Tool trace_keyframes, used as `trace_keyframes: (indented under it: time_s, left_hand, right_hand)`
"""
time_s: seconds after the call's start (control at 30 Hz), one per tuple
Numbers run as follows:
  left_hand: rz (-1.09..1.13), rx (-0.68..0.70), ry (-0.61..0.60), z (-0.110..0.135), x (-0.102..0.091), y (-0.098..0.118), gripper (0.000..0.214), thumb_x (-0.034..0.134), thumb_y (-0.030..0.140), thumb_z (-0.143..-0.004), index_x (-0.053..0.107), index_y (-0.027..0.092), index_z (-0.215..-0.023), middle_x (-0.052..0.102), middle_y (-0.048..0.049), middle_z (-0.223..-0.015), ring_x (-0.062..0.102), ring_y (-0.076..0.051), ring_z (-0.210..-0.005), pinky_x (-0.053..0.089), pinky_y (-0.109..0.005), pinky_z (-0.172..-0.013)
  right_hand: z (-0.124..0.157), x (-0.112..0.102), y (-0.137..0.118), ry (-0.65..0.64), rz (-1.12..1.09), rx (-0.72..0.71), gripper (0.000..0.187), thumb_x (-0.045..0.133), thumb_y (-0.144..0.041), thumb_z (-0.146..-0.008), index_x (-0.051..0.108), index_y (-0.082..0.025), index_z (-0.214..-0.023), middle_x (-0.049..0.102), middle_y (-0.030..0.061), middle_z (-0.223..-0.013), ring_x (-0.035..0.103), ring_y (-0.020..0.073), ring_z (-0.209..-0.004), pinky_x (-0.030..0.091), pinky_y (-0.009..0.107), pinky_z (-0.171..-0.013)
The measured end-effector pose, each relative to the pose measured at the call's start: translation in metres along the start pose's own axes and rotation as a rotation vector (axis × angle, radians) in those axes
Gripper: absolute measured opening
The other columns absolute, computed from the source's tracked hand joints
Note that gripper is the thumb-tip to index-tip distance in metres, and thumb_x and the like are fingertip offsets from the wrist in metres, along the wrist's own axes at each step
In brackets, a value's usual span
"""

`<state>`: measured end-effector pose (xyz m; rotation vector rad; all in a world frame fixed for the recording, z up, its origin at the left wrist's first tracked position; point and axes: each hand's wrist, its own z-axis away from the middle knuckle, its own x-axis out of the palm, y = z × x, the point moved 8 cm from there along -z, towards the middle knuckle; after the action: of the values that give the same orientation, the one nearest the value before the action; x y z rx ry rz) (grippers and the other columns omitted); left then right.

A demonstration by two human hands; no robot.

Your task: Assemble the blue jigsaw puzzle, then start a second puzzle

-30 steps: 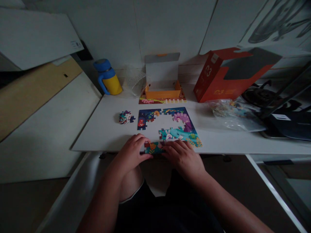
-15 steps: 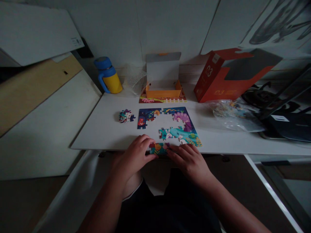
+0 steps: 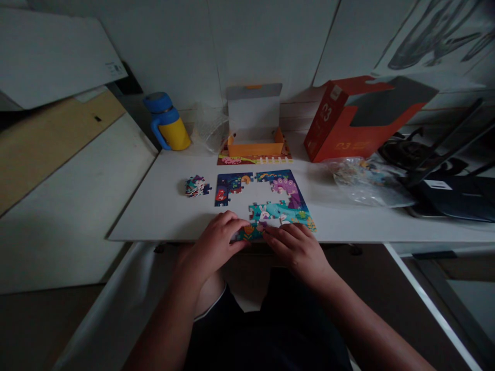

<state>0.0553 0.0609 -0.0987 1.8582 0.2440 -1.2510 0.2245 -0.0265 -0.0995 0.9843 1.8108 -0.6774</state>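
At the table's near edge, a small strip of joined jigsaw puzzle pieces in teal with an orange plant sits between my hands. My left hand grips its left end between thumb and fingers. The right end is held by my right hand, whose thumb is hidden. Just beyond lies the partly joined jigsaw puzzle: a right section with a rabbit and a purple peacock, and an upper-left section in dark blue. A pile of loose puzzle pieces rests to the left.
An open orange box stands at the back on a picture sheet. Left of it are a crumpled clear plastic bag and a blue and yellow flask. On the right are a red box, a bag of pieces and a black device.
The strip has moved slightly away from me, closer to the right puzzle section, with both hands still on it. The whole view has shifted a little.
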Motion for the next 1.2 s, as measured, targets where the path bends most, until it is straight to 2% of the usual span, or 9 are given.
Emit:
trace_keyframes:
  time_s: [0.37, 0.53, 0.73, 1.07, 1.2]
  left_hand:
    - [-0.007, 0.072, 0.008, -0.001, 0.003, 0.002, 0.049, 0.077, 0.012, -0.095, 0.07, 0.035, -0.137, 0.064, -0.0055, -0.123, 0.065, -0.026, -0.116, 0.057, -0.045, -0.103]
    - [-0.019, 0.078, 0.03, 0.0, 0.003, 0.004, 0.045, 0.075, 0.01, -0.095, 0.071, 0.03, -0.135, 0.064, -0.0066, -0.124, 0.065, -0.025, -0.115, 0.057, -0.043, -0.103]
    - [-0.024, 0.071, 0.066, 0.001, 0.003, 0.006, 0.043, 0.074, 0.011, -0.096, 0.073, 0.032, -0.134, 0.065, -0.0065, -0.125, 0.065, -0.026, -0.117, 0.057, -0.046, -0.105]
    - [-0.103, 0.074, 0.054, -0.001, 0.001, 0.016, 0.034, 0.073, 0.014, -0.098, 0.075, 0.027, -0.13, 0.068, -0.0081, -0.125, 0.065, -0.028, -0.118, 0.055, -0.047, -0.104]
    - [-0.161, 0.106, 0.07, 0.0, 0.001, 0.021, 0.031, 0.072, 0.017, -0.1, 0.074, 0.026, -0.129, 0.069, -0.0091, -0.132, 0.063, -0.03, -0.124, 0.054, -0.051, -0.106]
  right_hand:
    - [-0.004, -0.005, 0.0, 0.026, -0.07, -0.033, 0.032, 0.061, -0.016, -0.108, 0.074, -0.023, -0.136, 0.073, 0.0082, -0.147, 0.069, 0.0277, -0.115, 0.056, 0.048, -0.101]
    - [-0.006, -0.004, 0.002, 0.042, -0.119, -0.05, 0.033, 0.061, -0.016, -0.107, 0.073, -0.018, -0.138, 0.073, 0.0118, -0.145, 0.069, 0.0288, -0.119, 0.059, 0.046, -0.102]
    - [-0.005, 0.005, 0.005, 0.029, -0.106, -0.04, 0.034, 0.064, -0.016, -0.105, 0.074, -0.022, -0.137, 0.075, 0.0113, -0.142, 0.07, 0.029, -0.12, 0.058, 0.05, -0.104]
    - [-0.01, 0.008, 0.007, -0.005, -0.113, -0.044, 0.029, 0.067, -0.013, -0.103, 0.073, -0.016, -0.131, 0.076, 0.0135, -0.137, 0.071, 0.0309, -0.122, 0.061, 0.048, -0.104]
    - [-0.012, 0.008, 0.007, -0.024, -0.126, -0.057, 0.032, 0.068, -0.011, -0.102, 0.073, -0.015, -0.133, 0.076, 0.0145, -0.136, 0.072, 0.0302, -0.123, 0.063, 0.046, -0.104]
